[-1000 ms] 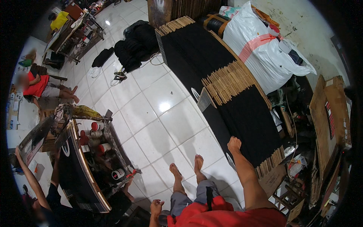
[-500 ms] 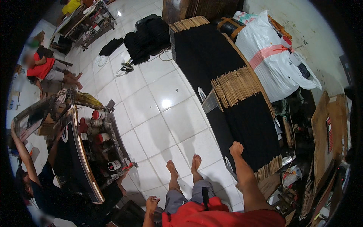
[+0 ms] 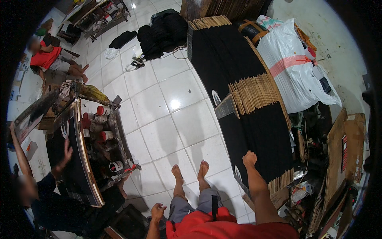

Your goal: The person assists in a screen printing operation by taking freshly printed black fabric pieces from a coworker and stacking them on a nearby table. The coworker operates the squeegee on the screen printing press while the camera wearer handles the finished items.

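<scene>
My right hand is closed in a fist at the near end of a long row of black cloth pieces, touching or just above them. Whether cloth is pinched in it is hidden. The pieces are packed side by side on thin brown boards, and white oval prints show along the row's left side. Low beside my grey shorts, my left hand hangs with curled fingers; I cannot make out what they hold, if anything.
At left, a co-worker's hand is over black cloth on a board, the other arm at a tilted frame. Paint pots fill a rack. Another person sits beyond. A white sack and cardboard stand right.
The co-worker's nearer hand has come forward over the black cloth by its white print. My view has shifted slightly; my own hands keep nearly the same pose.
</scene>
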The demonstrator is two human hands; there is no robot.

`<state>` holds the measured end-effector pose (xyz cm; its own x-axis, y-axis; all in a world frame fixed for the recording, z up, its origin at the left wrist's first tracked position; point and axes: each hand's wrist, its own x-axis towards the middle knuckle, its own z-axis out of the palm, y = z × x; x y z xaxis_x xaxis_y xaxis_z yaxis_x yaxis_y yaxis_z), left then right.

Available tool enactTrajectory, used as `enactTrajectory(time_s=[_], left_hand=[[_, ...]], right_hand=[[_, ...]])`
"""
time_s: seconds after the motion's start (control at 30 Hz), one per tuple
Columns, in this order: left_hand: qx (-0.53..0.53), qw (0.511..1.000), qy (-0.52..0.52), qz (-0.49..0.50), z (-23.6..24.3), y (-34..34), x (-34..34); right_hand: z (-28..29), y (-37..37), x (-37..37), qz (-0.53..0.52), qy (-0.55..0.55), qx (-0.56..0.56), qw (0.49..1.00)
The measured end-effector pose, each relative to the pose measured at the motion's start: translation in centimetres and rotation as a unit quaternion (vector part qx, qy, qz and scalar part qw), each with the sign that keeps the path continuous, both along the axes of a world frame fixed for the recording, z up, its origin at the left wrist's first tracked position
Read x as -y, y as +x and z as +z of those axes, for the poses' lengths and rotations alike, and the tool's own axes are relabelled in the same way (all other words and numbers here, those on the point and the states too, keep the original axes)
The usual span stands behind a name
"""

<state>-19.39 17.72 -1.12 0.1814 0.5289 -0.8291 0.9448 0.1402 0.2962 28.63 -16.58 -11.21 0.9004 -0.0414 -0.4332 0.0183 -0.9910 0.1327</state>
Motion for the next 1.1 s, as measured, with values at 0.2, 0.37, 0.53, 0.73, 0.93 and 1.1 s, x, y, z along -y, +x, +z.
enactTrajectory(time_s=[0.2, 0.37, 0.53, 0.73, 0.93, 1.1], left_hand=[[-0.001, 0.999, 0.022, -0.024, 1.8, 2.0, -0.2], [0.031, 0.999, 0.018, -0.007, 2.1, 2.9, -0.2], [0.056, 0.998, 0.016, 0.015, 0.7, 2.0, 0.2], [0.045, 0.999, 0.006, -0.025, -0.8, 2.0, 0.5], [0.069, 0.997, 0.022, -0.009, -0.4, 1.8, 0.3], [0.073, 0.997, 0.03, -0.001, -0.6, 0.4, 0.4]], right_hand=[[-0.6, 0.3, 0.2, -0.015, 0.008, -0.008, 1.0], [0.3, 0.6, 0.0, -0.042, 0.01, -0.019, 0.999], [4.8, -0.4, -0.7, -0.037, 0.072, 0.065, 0.995], [7.6, -5.5, -1.0, -0.036, 0.091, 0.087, 0.991], [6.6, -9.9, 1.7, -0.072, 0.054, 0.025, 0.996], [6.7, -12.5, 1.6, -0.087, 0.085, -0.009, 0.993]])
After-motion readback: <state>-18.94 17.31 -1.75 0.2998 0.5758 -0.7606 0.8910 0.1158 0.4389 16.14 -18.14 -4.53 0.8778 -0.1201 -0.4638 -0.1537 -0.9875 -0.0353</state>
